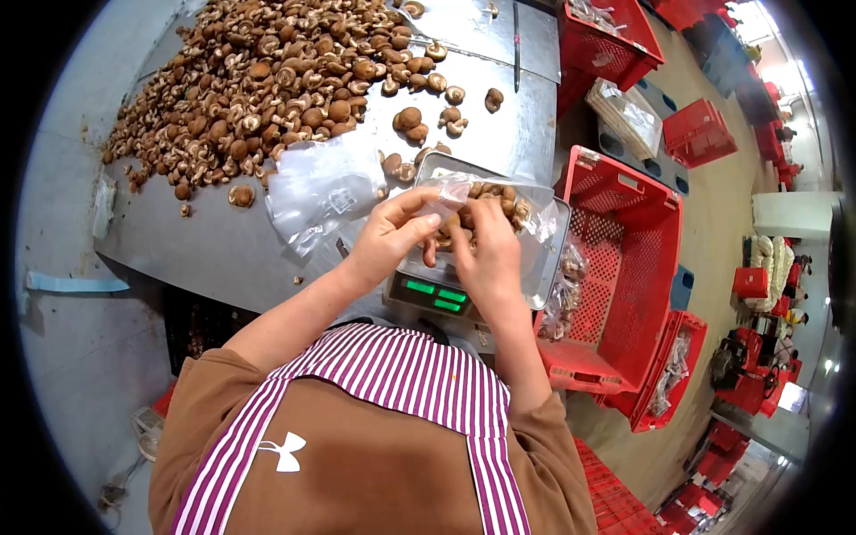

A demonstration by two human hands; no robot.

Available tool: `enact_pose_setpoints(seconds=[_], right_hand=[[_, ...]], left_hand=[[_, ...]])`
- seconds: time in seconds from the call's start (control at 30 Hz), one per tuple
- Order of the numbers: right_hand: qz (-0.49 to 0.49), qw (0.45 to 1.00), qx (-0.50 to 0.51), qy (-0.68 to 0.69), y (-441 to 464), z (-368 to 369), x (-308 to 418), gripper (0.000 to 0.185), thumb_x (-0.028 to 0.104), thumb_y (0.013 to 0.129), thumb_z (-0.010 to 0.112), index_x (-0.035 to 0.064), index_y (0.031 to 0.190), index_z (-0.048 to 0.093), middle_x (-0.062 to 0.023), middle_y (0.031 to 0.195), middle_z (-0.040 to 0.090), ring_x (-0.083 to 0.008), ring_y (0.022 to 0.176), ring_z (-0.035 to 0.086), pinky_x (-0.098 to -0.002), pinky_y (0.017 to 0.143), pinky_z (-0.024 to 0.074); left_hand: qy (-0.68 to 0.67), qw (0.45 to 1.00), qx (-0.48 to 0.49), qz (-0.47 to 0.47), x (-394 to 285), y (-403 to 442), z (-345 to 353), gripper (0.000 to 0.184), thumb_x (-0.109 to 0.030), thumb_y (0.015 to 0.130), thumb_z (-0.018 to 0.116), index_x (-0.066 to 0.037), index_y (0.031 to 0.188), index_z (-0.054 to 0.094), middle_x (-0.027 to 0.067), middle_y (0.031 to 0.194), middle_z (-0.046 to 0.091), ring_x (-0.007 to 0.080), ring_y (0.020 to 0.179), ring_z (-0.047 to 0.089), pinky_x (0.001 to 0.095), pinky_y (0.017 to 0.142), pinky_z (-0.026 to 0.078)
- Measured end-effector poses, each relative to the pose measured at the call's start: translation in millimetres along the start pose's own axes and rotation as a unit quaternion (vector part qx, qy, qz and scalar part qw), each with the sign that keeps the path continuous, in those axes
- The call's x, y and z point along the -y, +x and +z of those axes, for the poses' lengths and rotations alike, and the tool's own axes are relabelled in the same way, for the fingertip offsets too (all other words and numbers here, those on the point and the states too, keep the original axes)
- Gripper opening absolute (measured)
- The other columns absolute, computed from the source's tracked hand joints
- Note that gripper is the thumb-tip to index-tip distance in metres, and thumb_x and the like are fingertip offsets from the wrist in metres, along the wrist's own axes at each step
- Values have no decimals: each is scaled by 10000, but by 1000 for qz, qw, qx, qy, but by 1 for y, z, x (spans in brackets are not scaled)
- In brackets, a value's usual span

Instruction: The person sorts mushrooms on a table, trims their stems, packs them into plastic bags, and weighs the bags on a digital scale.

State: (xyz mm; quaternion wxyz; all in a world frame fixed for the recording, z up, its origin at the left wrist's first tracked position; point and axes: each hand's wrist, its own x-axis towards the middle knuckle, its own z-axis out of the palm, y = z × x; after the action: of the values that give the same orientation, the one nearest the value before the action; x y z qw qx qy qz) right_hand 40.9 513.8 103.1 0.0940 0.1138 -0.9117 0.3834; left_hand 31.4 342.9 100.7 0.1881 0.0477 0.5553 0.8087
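Observation:
A clear plastic bag (533, 221) with brown mushrooms (501, 194) in it lies on the metal pan (540, 292) of a scale. Pinched between the fingers of my left hand (398, 228) is the bag's edge, at its open end. My right hand (486, 245) is at the bag's mouth with its fingers curled over the mushrooms; the fingertips are partly hidden, so what they grip cannot be made out. Below the pan, the scale's green display (434, 292) is lit. Just left of my left hand lies a stack of flat clear bags (325, 189).
A big heap of mushrooms (259, 89) covers the back left of the metal table (223, 254), with several loose ones nearer the scale. On the right stands a red crate (606, 259) with filled bags (563, 290) along its left side. More red crates (700, 134) stand beyond.

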Motion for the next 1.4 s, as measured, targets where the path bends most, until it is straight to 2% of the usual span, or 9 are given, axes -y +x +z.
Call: enact_pose_setpoints(seconds=[0.2,0.4,0.53,0.73,0.87,0.93,1.2,1.33,1.4], right_hand=[[79,963,150,-210,11,55,-30,422,184,817,689,25,1183,548,-197,1064,562,-394,885,627,-455,739,528],[76,996,38,9,6,30,-35,380,165,863,646,55,1219,569,-172,1125,617,-339,977,628,-413,868,500],[199,924,-55,322,-16,-10,-14,391,67,915,618,46,1297,534,-101,1206,581,-173,1055,599,-304,880,526],[61,950,-131,278,-35,-44,37,439,18,895,628,31,1318,511,-78,1198,578,-153,996,623,-280,832,530],[-67,976,87,187,-19,-36,73,567,52,821,703,56,1356,513,-130,1084,592,-186,891,642,-300,734,536],[-60,977,128,157,-19,-25,81,618,70,808,723,83,1385,500,-148,1085,590,-201,841,646,-313,693,543],[40,968,-182,167,-31,-56,46,396,17,887,613,33,1279,564,-94,1048,646,-131,836,632,-271,755,506],[102,965,-235,62,-43,-65,25,526,117,893,659,40,1372,454,-132,1285,543,-222,1147,549,-355,946,435],[131,968,-213,30,-49,-66,17,693,231,860,728,23,1418,373,-157,1335,490,-279,1220,494,-396,999,395]], left_hand=[[-38,999,-6,19,14,-4,-12,322,-110,955,520,6,1254,542,92,935,635,152,638,625,304,630,542],[-23,998,-54,17,11,-9,-18,304,-110,955,523,13,1231,553,95,945,646,165,724,646,334,733,547],[20,995,-91,39,15,-19,-21,260,-108,956,523,-9,1187,588,97,1037,665,176,872,654,335,860,516],[79,978,-186,50,13,-46,-24,297,-174,971,511,-36,1220,593,100,1124,652,164,1041,603,289,834,486],[-136,987,-69,-47,-11,-59,-11,521,-444,991,437,-55,1334,493,138,1181,604,204,1016,610,332,818,539],[-385,906,-67,-165,-16,-62,-11,595,-516,991,416,-35,1337,471,173,1201,600,264,1051,631,365,775,575],[-555,807,-194,-58,-36,-39,-105,477,-389,1022,405,55,1191,451,286,1157,557,376,1000,647,516,923,552],[-374,892,-230,107,-97,-14,-162,859,-368,955,560,12,1501,16,350,1428,318,494,1322,368,554,1085,414],[-118,949,-266,124,-87,-18,-132,811,-410,957,547,15,1494,112,309,1390,408,426,1264,460,494,1070,443]])
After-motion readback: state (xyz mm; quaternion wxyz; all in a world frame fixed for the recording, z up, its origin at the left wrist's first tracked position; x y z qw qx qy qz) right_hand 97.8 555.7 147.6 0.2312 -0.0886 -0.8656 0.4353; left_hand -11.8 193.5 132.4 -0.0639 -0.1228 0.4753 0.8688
